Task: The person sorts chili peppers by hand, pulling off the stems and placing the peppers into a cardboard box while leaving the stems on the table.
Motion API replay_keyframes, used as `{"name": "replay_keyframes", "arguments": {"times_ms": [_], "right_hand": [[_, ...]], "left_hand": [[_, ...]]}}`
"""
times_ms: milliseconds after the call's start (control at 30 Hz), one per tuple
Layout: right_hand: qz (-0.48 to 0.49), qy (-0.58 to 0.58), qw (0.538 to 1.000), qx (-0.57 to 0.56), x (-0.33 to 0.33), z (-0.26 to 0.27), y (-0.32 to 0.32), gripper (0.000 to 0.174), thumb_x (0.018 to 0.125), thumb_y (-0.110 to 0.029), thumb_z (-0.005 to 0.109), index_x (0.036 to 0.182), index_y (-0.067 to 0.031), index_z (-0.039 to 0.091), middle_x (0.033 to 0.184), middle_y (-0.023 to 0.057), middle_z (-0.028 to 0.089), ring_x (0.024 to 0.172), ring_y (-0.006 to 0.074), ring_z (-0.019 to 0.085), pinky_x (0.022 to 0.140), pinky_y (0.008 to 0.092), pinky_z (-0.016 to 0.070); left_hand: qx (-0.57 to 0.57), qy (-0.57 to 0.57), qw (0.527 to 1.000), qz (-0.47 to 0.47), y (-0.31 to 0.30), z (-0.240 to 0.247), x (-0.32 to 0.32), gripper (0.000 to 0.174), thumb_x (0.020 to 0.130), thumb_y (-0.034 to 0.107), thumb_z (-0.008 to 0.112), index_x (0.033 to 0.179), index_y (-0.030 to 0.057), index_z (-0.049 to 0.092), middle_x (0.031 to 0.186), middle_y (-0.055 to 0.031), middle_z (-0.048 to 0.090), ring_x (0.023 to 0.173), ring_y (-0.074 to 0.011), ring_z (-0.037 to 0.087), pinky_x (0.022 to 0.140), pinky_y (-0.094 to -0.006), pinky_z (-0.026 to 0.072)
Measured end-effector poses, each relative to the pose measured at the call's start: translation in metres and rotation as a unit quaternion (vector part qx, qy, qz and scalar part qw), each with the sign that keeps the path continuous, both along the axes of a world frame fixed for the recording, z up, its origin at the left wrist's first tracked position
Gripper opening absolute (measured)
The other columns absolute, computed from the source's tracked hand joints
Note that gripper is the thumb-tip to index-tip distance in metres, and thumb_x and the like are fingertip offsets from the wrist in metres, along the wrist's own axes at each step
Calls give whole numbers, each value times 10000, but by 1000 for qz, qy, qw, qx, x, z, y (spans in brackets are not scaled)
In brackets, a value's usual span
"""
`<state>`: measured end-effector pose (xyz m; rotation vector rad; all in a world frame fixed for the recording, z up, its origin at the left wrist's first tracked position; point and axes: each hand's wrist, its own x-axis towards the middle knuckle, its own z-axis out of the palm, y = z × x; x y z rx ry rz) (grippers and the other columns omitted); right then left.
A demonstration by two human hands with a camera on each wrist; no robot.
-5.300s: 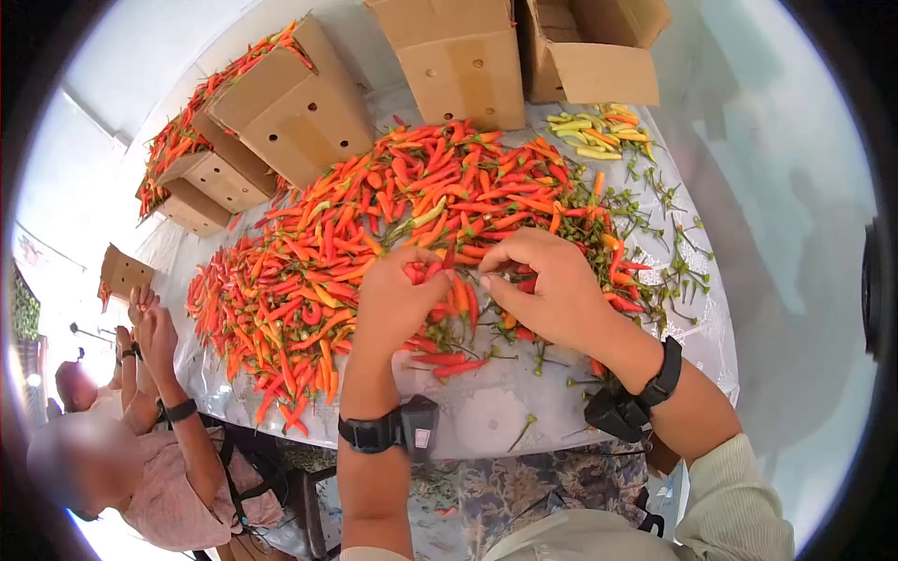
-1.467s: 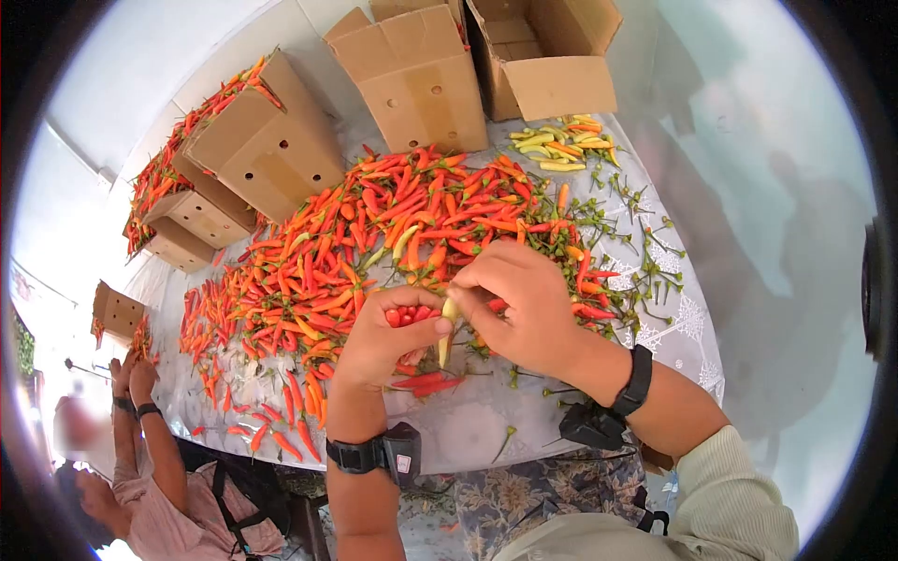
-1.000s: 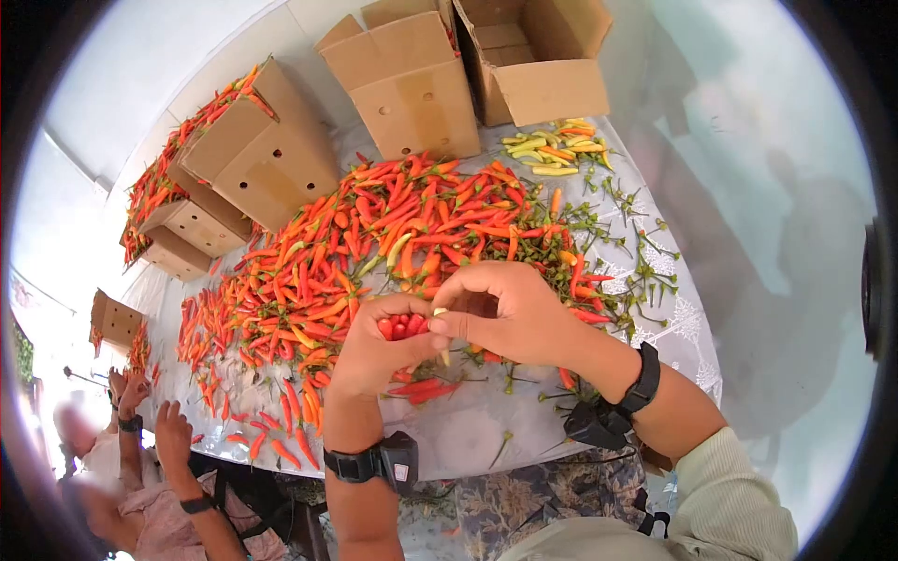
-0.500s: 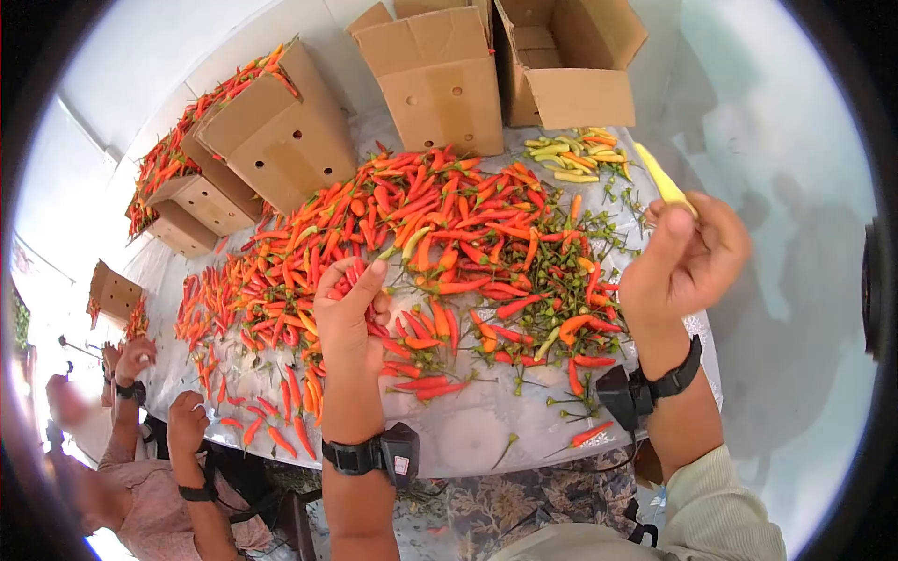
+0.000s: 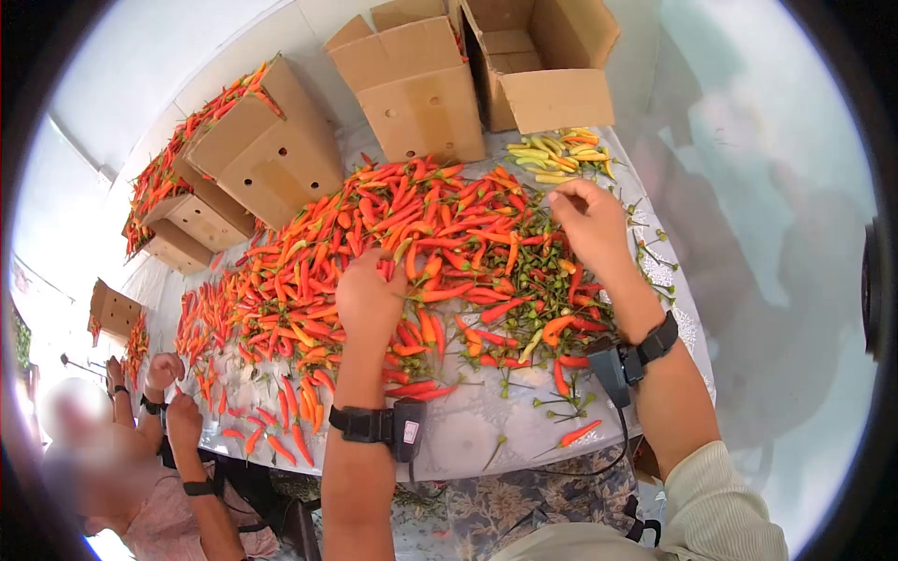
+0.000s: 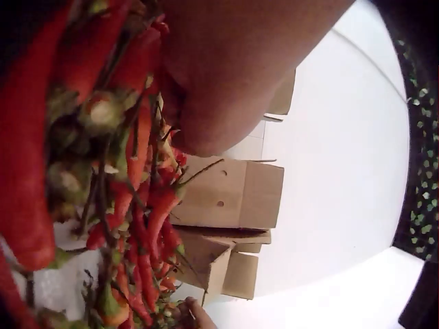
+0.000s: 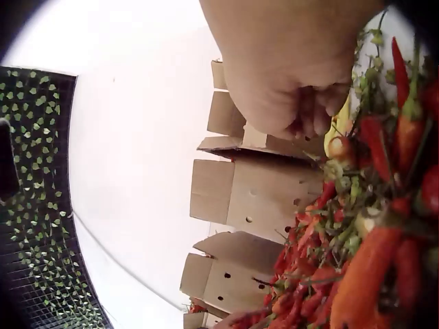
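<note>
My left hand [image 5: 369, 297] is over the near middle of a heap of red and orange chili peppers [image 5: 318, 271]. Red chilies [image 5: 386, 269] show between its thumb and fingers, while its back hides the rest of the grip. In the left wrist view, that hand [image 6: 219, 75] reaches down beside stemmed red chilies [image 6: 161, 205]. My right hand [image 5: 596, 229] hovers just on the near side of a small pile of pale yellow chilies [image 5: 552, 154]. Its fingers curl loosely, and nothing shows between them. The right wrist view has this hand [image 7: 295, 75] above green stems and chilies.
Cardboard boxes stand along the back: a box with its flaps up [image 5: 421, 103], an open box [image 5: 557, 98], and boxes filled with chilies [image 5: 271, 140] at left. Loose green stems [image 5: 655, 252] litter the table's right side. Other people's hands [image 5: 184, 421] work at the left edge.
Half a second ago my right hand held up a yellow chili at the right; now it is nearer the yellow pile without it. The left hand, with its red chilies, has moved onto the heap.
</note>
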<state>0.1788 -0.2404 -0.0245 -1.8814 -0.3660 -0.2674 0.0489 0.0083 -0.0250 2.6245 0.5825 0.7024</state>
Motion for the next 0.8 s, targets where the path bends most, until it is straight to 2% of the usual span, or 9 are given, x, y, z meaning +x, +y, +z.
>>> {"name": "replay_keyframes", "arguments": {"times_ms": [100, 200, 233, 333, 400, 433, 533, 633, 800], "right_hand": [[30, -15, 999, 0, -16, 12, 6, 183, 810, -183, 632, 885, -16, 642, 824, 127, 660, 765, 224, 642, 679, 318, 497], [33, -29, 999, 0, -35, 28, 14, 164, 808, -166, 633, 881, -20, 641, 829, 125, 651, 744, 231, 635, 669, 326, 497], [27, -92, 995, 4, -42, 32, 17, 139, 803, -149, 636, 880, -33, 633, 823, 118, 635, 719, 245, 620, 652, 335, 495], [62, -169, 984, 10, -63, 45, 23, 133, 788, -142, 649, 872, -43, 619, 813, 111, 620, 719, 256, 609, 650, 342, 489], [144, -170, 975, -1, -73, 44, 28, 155, 783, -147, 656, 891, -47, 608, 818, 107, 603, 734, 266, 603, 655, 351, 484], [184, -171, 968, -7, -78, 43, 30, 167, 780, -150, 660, 900, -49, 603, 821, 105, 595, 741, 271, 599, 657, 356, 482], [234, -177, 956, -23, -94, 39, 40, 234, 802, -158, 677, 998, -45, 619, 850, 86, 592, 679, 193, 595, 607, 305, 476], [213, -163, 963, 0, -99, 33, 46, 225, 802, -174, 677, 982, -52, 619, 856, 88, 591, 692, 204, 602, 605, 315, 477], [224, -192, 954, -59, -93, 32, 41, 169, 796, -168, 668, 895, -49, 598, 781, 92, 581, 694, 264, 585, 590, 350, 455]], "left_hand": [[-46, 43, 998, -19, 4, -1, 3, 309, 722, 218, 695, 935, 5, 627, 822, -178, 646, 706, -284, 633, 710, -348, 477], [-65, -42, 997, -16, -3, 5, -5, 279, 733, 191, 706, 935, 12, 633, 826, -159, 633, 755, -285, 627, 689, -371, 481], [-120, -74, 990, -23, -1, 4, -7, 273, 742, 181, 711, 936, 9, 627, 803, -130, 623, 707, -243, 611, 652, -344, 476], [-290, -151, 944, -35, -3, 11, -14, 259, 768, 150, 719, 948, 3, 607, 747, -52, 590, 582, -127, 548, 544, -262, 443], [-410, -177, 894, -30, -17, 24, -22, 253, 786, 127, 713, 970, 3, 591, 729, -9, 562, 519, -63, 484, 480, -207, 400], [-440, -197, 874, -56, -21, 27, -24, 270, 795, 118, 710, 1005, 16, 575, 736, -10, 574, 473, -45, 452, 418, -179, 344], [-490, -239, 829, -127, -31, 32, -27, 251, 820, 52, 667, 1047, 30, 562, 641, 0, 539, 442, -53, 430, 372, -190, 300], [-596, -194, 747, -220, -35, 29, -34, 237, 826, 24, 646, 1049, 27, 565, 714, -21, 576, 460, -50, 435, 379, -181, 305], [-594, -162, 744, -260, -47, 27, -35, 244, 814, 68, 686, 1033, 31, 586, 790, -23, 602, 476, -23, 434, 384, -161, 324]]}}
